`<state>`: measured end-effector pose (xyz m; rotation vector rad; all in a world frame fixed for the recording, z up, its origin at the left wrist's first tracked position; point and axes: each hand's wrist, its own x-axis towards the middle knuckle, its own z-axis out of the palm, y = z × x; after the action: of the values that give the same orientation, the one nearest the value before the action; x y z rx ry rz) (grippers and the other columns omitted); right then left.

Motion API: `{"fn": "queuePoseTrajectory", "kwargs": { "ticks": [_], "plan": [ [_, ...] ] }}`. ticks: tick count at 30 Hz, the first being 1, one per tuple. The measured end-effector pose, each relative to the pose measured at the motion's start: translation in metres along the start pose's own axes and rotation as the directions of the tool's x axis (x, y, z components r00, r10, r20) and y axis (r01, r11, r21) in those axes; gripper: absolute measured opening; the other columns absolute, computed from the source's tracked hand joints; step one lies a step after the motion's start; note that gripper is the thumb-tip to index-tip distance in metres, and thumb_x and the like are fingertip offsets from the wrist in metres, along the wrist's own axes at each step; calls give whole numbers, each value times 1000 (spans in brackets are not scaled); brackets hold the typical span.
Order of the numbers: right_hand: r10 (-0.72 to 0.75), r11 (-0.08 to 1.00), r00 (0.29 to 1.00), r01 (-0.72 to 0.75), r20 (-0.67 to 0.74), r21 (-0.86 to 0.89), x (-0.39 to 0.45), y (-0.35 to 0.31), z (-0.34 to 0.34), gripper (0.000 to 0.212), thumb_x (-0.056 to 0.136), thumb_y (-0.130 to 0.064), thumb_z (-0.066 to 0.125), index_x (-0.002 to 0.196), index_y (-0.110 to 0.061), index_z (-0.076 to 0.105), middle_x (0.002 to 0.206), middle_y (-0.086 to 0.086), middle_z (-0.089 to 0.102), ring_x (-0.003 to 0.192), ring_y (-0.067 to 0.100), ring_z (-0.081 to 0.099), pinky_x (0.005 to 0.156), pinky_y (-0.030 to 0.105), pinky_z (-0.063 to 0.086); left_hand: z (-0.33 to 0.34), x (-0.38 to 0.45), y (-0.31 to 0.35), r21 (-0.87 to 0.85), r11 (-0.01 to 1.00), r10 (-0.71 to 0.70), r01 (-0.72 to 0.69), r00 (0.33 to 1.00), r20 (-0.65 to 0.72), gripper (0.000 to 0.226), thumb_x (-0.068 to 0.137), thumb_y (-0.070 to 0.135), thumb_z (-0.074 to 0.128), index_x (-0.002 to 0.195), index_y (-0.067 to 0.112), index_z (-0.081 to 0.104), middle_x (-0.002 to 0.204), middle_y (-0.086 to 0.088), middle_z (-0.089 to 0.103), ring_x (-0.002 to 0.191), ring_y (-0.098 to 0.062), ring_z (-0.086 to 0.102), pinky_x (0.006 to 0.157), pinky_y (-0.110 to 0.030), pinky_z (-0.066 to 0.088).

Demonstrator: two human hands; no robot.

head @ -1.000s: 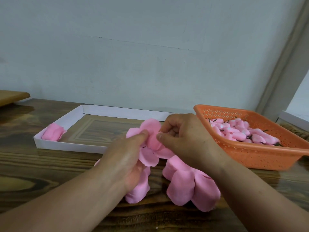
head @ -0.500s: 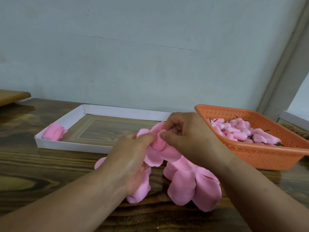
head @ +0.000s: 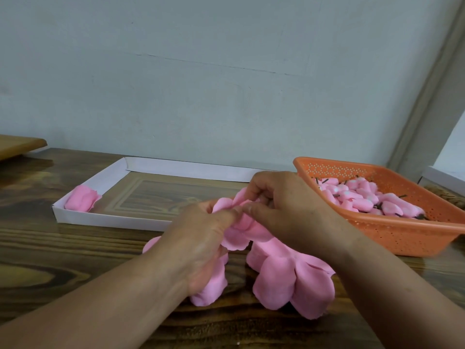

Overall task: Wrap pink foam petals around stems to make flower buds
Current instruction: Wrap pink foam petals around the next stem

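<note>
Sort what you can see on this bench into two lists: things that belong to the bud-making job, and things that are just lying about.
Belongs to the job:
- left hand and right hand, both pinching the petal being wrapped
- loose petals on the table
- orange basket of pink pieces with dark stems
- white tray holding one pink bud

Lying about:
- wooden board, far left

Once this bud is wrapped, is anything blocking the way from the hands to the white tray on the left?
Nothing visible does. Both hands, left and right, pinch the petals just in front of the tray; its near wall is low, with only bare table alongside.
</note>
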<state>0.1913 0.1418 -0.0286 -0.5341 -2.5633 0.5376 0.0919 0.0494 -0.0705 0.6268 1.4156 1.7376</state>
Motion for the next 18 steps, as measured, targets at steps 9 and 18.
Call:
{"fn": "queuePoseTrajectory", "kwargs": {
  "ticks": [9, 18],
  "plan": [
    [28, 990, 998, -19, -61, 141, 2, 6, -1, 20, 83, -11, 64, 93, -23, 51, 48, -8, 44, 48, 9, 46, 86, 32, 30, -2, -1, 4, 44, 999, 21, -21, 1000, -10, 8, 87, 9, 64, 86, 12, 72, 88, -14, 74, 79, -24, 66, 74, -35, 53],
    [58, 978, 991, -33, -117, 207, 1, 0, -1, 16, 78, -11, 71, 64, -13, 63, 56, 11, 61, 51, 15, 51, 69, 42, 50, -1, -1, 4, 12, 1000, 19, -19, 1000, -11, 13, 84, 8, 66, 87, 18, 73, 86, -8, 76, 82, -21, 69, 71, -31, 54]
  ]
}}
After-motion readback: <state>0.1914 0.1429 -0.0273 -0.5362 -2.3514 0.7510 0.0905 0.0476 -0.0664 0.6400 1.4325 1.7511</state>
